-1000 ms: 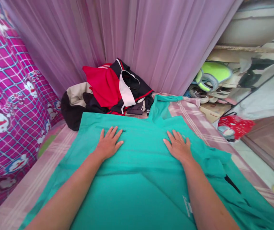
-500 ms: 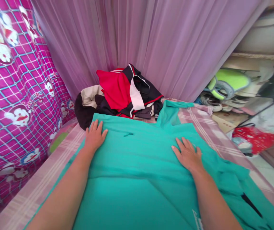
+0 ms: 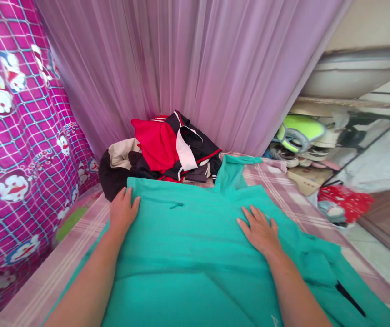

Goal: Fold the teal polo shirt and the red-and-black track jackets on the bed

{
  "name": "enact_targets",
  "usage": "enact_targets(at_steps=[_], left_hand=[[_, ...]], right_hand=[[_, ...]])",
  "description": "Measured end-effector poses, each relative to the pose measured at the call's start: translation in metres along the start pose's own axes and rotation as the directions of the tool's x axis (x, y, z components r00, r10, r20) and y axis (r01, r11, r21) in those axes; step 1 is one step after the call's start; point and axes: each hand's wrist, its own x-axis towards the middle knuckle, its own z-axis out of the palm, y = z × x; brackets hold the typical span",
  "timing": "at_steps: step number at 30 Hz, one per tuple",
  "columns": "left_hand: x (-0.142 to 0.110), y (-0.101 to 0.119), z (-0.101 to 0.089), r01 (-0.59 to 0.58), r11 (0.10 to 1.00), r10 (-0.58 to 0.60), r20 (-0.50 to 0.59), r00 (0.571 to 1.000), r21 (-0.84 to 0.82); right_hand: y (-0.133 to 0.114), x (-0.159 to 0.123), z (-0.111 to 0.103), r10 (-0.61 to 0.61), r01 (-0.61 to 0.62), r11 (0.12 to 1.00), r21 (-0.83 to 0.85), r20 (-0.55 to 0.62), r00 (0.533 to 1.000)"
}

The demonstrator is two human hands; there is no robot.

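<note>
A teal zip jacket [image 3: 181, 236] lies spread out in front of me, with a small zip pull near its far edge and a dark strip on the part at right. My left hand [image 3: 122, 211] rests at the jacket's far left corner, thumb apart and fingertips by the edge. On the jacket's right part, my right hand [image 3: 259, 230] lies flat with its fingers stretched out. Neither hand lifts the cloth. A narrow teal piece of the jacket reaches back beyond the rest.
Behind the jacket sits a heap of red, black and beige clothes [image 3: 161, 150] against a purple curtain [image 3: 167, 59]. A plaid sheet [image 3: 283, 195] covers the surface. Patterned pink cloth [image 3: 17, 150] hangs at left. Shoes [image 3: 283, 154] and a red bag [image 3: 345, 202] are at right.
My left hand has slid slightly outward to the jacket's left edge. My right hand stays at about the same place on the cloth. The view has shifted a little.
</note>
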Motion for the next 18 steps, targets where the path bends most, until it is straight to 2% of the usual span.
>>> enact_targets(at_steps=[9, 11, 13, 15, 18], left_hand=[[-0.005, 0.005, -0.001, 0.075, 0.993, -0.081, 0.075, 0.994, 0.09], [-0.006, 0.007, -0.001, 0.078, 0.994, -0.083, 0.059, 0.995, 0.08], [-0.005, 0.01, -0.001, 0.043, 0.998, -0.044, 0.016, 0.999, 0.054], [-0.006, 0.015, 0.001, -0.045, 0.999, 0.046, -0.02, 0.999, 0.028], [-0.009, 0.025, 0.007, -0.206, 0.978, 0.206, 0.044, 0.978, 0.011]], right_hand=[[-0.003, -0.002, -0.003, 0.016, -0.016, 1.0, 0.01, 0.007, 1.0], [-0.002, -0.001, -0.004, 0.019, -0.019, 1.0, 0.015, 0.011, 1.0], [-0.003, -0.001, -0.007, 0.022, -0.022, 1.0, 0.017, 0.01, 1.0], [-0.004, 0.0, -0.012, 0.016, -0.016, 1.0, 0.02, -0.007, 1.0], [-0.006, -0.001, -0.018, -0.001, 0.002, 1.0, 0.025, -0.043, 0.999]])
